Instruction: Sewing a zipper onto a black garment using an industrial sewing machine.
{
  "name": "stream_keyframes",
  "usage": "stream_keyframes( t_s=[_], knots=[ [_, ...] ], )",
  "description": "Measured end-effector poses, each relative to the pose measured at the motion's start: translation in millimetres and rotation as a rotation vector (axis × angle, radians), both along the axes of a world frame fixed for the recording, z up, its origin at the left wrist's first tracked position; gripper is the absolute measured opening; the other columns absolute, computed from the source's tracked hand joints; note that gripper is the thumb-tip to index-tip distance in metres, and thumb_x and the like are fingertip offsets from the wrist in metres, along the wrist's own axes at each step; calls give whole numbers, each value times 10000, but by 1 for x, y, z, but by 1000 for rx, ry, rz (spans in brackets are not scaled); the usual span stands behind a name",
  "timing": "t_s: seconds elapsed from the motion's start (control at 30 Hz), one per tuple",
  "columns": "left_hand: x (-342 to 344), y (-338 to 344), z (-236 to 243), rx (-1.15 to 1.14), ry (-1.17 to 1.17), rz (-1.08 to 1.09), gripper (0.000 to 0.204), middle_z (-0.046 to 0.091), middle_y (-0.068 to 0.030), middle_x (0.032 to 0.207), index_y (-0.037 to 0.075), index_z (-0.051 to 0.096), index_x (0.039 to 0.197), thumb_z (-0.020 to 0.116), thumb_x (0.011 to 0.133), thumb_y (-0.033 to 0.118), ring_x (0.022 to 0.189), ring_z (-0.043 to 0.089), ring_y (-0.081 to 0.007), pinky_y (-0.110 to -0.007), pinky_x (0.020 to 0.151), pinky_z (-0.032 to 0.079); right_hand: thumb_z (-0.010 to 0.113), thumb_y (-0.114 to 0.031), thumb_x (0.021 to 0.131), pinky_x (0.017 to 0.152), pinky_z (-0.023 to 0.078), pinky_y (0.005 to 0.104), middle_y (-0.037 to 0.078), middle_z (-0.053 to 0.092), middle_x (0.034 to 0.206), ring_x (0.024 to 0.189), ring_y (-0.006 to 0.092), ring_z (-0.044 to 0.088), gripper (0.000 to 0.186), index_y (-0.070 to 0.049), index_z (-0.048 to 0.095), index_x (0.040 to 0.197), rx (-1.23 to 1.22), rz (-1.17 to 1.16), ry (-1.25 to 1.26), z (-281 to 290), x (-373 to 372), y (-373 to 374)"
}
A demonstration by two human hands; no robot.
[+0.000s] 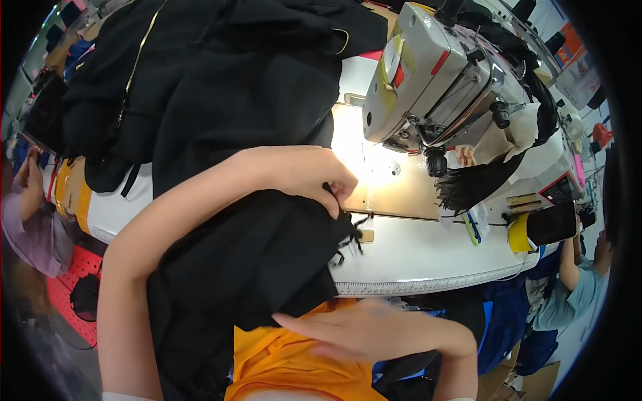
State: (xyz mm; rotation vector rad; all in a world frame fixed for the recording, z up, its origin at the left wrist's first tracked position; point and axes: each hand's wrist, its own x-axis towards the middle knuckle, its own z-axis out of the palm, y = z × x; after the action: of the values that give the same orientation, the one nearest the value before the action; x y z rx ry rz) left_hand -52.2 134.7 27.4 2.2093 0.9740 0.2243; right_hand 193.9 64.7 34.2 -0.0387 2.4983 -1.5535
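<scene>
A black garment (227,267) hangs over the table's front edge toward my lap. My left hand (314,175) lies across it, with thumb and fingers pinched on the cloth beside the lit sewing plate. Dark loose threads or narrow strips (351,240) stick out at the cloth's right edge, just below that hand. Lower down, my right hand (368,331) is blurred by motion in front of orange cloth (261,354). Its fingers are stretched out with nothing visible in them, and the thumb side is close to the garment's lower edge.
A white sewing machine (418,80) stands at the back right, a bundle of black strips (471,184) hanging from it. More black clothing with a gold zip (137,60) covers the left. A ruler strip (408,287) follows the front edge. Co-workers (33,227) sit at both sides.
</scene>
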Motion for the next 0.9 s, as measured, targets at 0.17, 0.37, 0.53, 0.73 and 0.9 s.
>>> stream_keyframes(
  t_s=[0.17,0.37,0.53,0.73,0.9],
  knots=[
    [-6,10,-4,-166,-47,52,183,646,-94,765,23,623,852,725,804,167,735,617,-217,-323,675,470,689,-208,811,858,499,339,153,610,1188,1019,258,626,441,-22,605,1202,559,-468,303,7,12,84],
    [-50,-1,-18,-449,-394,399,188,637,4,770,12,623,861,712,852,177,718,565,-52,-226,652,445,661,-288,833,1036,386,380,153,482,1345,1281,312,441,563,13,483,1274,716,132,17,-39,-4,26],
    [-8,11,16,-95,124,190,189,647,-61,714,4,615,738,737,780,143,662,610,-179,-293,639,459,638,-178,825,886,499,329,78,610,1196,1084,250,607,364,-83,617,1176,400,73,348,-28,39,40],
    [-8,-4,11,404,400,171,280,639,-61,935,50,632,884,753,725,246,922,591,-207,-334,734,462,646,-161,780,836,505,319,44,611,1210,1078,193,617,392,-102,643,1168,887,-158,597,-47,-15,113],
    [53,-127,-6,551,624,423,689,459,-194,1377,-8,524,1299,574,838,502,1335,364,-384,-557,1087,289,652,-135,767,821,506,306,28,613,1202,1061,179,620,382,-88,654,1146,902,-142,573,-42,-14,116]
  ],
)
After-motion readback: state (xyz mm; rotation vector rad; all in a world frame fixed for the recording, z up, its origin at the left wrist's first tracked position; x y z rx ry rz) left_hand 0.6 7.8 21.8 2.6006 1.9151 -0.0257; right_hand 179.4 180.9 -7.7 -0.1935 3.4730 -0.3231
